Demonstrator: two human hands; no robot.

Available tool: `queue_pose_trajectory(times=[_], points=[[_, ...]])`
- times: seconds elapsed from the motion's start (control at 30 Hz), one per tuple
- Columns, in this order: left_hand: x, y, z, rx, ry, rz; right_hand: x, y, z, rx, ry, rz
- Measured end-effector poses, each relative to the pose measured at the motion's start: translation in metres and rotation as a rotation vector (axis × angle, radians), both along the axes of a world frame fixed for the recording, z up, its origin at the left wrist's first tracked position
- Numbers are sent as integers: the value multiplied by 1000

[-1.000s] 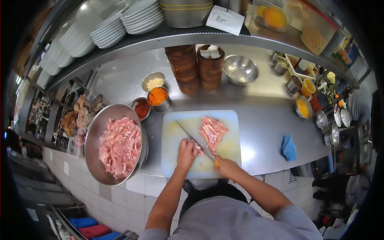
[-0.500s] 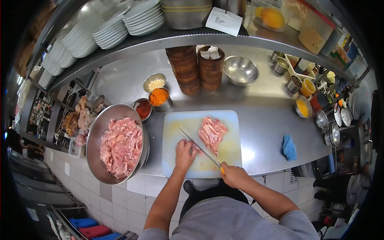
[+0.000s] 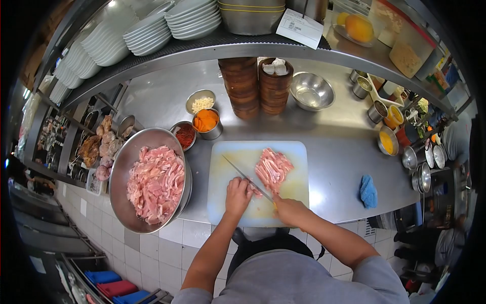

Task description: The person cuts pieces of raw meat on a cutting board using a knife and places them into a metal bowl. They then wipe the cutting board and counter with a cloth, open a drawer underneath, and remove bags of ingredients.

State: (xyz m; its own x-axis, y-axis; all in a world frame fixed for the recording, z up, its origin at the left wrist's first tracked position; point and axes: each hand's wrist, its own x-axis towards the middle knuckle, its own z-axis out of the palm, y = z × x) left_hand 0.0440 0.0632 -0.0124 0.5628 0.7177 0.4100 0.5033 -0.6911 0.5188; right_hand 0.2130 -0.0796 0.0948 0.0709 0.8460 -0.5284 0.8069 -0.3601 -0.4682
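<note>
A white cutting board (image 3: 228, 152) lies at the counter's front edge. My right hand (image 3: 290, 212) is closed around the handle of a long knife (image 3: 247, 177), whose blade slants across the board with its tip toward the far left. Beside the blade, my left hand (image 3: 238, 195) rests on the board with curled fingers against a small piece of raw meat (image 3: 255, 191), partly hidden by fingers and knife. A pile of sliced raw meat (image 3: 274, 167) sits on the blade's right side. To the left, a large steel bowl (image 3: 119, 175) holds many more raw meat strips (image 3: 155, 182).
Behind the board stand small bowls of orange slices (image 3: 206, 120), red shreds (image 3: 185, 136) and chopped pale bits (image 3: 202, 104). Farther back are wooden steamer stacks (image 3: 241, 93) and a steel bowl (image 3: 312, 93). A blue cloth (image 3: 368, 191) lies right. An overhead shelf (image 3: 192, 54) carries plates.
The knife and my right hand have shifted slightly forward and left over the board. My left hand keeps about the same place on the board. The whole view has shifted a little.
</note>
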Motion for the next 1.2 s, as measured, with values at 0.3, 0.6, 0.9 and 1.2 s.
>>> queue_pose_trajectory(times=[0.3,0.6,0.9,1.2], points=[[1,0,2,2,-18,1,-5,-2,-11,0,2,-31],[2,3,0,-7,-57,8,-13,3,-44,46,5,-61],[-5,4,0,-7,-77,-9,-15,18,-65,209,-3,-78],[-24,10,2,-160,-145,-103,8,-36,-2,-50,-51,-145]])
